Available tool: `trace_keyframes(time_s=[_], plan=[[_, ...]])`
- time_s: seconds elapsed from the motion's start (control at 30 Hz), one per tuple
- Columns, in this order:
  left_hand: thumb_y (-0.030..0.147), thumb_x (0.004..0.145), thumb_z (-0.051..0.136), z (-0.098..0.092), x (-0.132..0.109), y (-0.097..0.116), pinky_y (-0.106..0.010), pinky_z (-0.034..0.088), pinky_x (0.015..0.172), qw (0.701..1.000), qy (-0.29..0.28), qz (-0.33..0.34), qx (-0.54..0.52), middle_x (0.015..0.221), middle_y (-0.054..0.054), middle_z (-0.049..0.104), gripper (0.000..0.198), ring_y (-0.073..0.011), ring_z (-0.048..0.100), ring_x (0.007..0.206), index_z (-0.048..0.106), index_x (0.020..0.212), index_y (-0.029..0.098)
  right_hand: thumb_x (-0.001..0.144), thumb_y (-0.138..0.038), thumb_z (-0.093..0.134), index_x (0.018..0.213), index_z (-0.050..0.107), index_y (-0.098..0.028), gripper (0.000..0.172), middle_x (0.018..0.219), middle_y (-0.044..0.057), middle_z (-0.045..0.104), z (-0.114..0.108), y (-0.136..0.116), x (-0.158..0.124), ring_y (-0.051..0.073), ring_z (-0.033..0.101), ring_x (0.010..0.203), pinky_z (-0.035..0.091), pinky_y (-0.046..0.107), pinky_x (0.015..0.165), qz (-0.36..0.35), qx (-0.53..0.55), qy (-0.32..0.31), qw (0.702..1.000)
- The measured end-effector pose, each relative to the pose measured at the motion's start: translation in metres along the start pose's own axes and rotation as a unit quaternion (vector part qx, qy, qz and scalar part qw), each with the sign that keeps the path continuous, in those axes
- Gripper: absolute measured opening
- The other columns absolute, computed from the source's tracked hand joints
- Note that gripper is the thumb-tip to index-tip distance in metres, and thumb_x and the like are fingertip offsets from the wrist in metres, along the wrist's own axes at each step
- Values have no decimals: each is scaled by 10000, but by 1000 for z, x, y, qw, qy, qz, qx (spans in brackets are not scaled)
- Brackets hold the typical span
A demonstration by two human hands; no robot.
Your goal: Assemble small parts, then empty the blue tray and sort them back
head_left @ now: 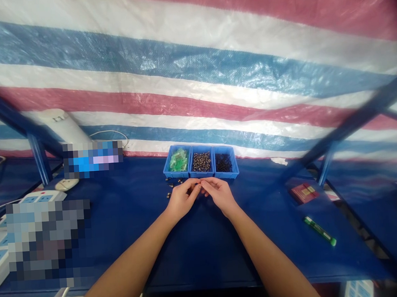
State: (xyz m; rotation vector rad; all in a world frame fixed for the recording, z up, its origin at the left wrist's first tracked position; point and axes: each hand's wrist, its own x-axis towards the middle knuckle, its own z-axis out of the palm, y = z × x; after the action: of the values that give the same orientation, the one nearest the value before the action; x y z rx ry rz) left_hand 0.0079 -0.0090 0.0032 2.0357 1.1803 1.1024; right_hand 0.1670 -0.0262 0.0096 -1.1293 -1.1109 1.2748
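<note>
My left hand and my right hand meet fingertip to fingertip over the blue table, just in front of three small blue bins. Both are closed in a pinch, and whatever lies between the fingers is too small to make out. The left bin holds clear and green small pieces. Brass-and-dark small screw-like parts fill the middle bin, and black screws lie in the right one. Beside my left hand several loose small metal parts are scattered on the table.
White power strips and a blurred-out dark object lie on the left. A white cylinder leans behind them. On the right are a red box and a green packet. Blue frame bars flank the table; striped sheeting hangs behind.
</note>
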Motion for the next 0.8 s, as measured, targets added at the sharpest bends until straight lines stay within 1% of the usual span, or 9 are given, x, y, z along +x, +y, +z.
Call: trace_keyframes(time_s=[0.07, 0.17, 0.27, 0.43, 0.53, 0.63, 0.8], plan=[[347, 926, 531, 0, 0, 0, -181, 423, 563, 1000, 4, 1, 15, 652, 34, 580, 226, -85, 525, 571, 650, 1053, 202, 785, -445, 681, 900, 738, -170, 304, 737, 48, 694, -1, 0, 0, 168, 630, 674, 515, 289, 624, -5, -20, 14, 1000], [364, 923, 528, -1, 0, -1, -190, 427, 585, 999, 1, 4, 45, 644, 33, 566, 229, -90, 524, 578, 661, 1019, 204, 785, -437, 680, 858, 739, -172, 281, 733, 46, 696, -2, 0, 0, 169, 629, 672, 525, 303, 656, -11, -42, 24, 999], [377, 930, 517, -3, 1, 0, -194, 419, 581, 998, -4, -3, 57, 659, 28, 582, 233, -93, 533, 587, 659, 986, 200, 790, -419, 681, 897, 737, -180, 268, 771, 46, 705, -4, 0, 1, 167, 627, 680, 526, 300, 662, -25, -43, 26, 998], [398, 953, 468, -5, 1, 4, -197, 396, 542, 999, -15, -36, 38, 680, 26, 610, 262, -90, 533, 566, 623, 926, 189, 780, -418, 695, 945, 734, -183, 289, 772, 47, 703, -5, 0, 2, 175, 633, 690, 529, 301, 658, -42, -51, 38, 997], [404, 947, 480, -5, 1, 4, -196, 406, 549, 999, -10, -39, 27, 661, 33, 602, 256, -93, 539, 561, 616, 1000, 194, 782, -426, 690, 945, 733, -184, 295, 802, 53, 714, -6, 0, 1, 184, 647, 717, 533, 303, 670, -41, -53, 43, 997], [390, 943, 492, -5, 1, 4, -196, 426, 577, 999, -4, -31, 18, 659, 37, 599, 261, -96, 548, 573, 599, 1087, 201, 787, -434, 682, 930, 730, -183, 293, 784, 53, 710, -6, 0, 1, 187, 647, 713, 534, 302, 663, -41, -58, 48, 996], [400, 955, 457, -5, 1, 3, -195, 408, 532, 998, -14, -42, 34, 650, 28, 601, 263, -100, 547, 552, 612, 1012, 196, 784, -419, 689, 918, 722, -189, 268, 746, 38, 690, -4, 1, 1, 174, 634, 683, 531, 292, 645, -42, -48, 36, 997]])
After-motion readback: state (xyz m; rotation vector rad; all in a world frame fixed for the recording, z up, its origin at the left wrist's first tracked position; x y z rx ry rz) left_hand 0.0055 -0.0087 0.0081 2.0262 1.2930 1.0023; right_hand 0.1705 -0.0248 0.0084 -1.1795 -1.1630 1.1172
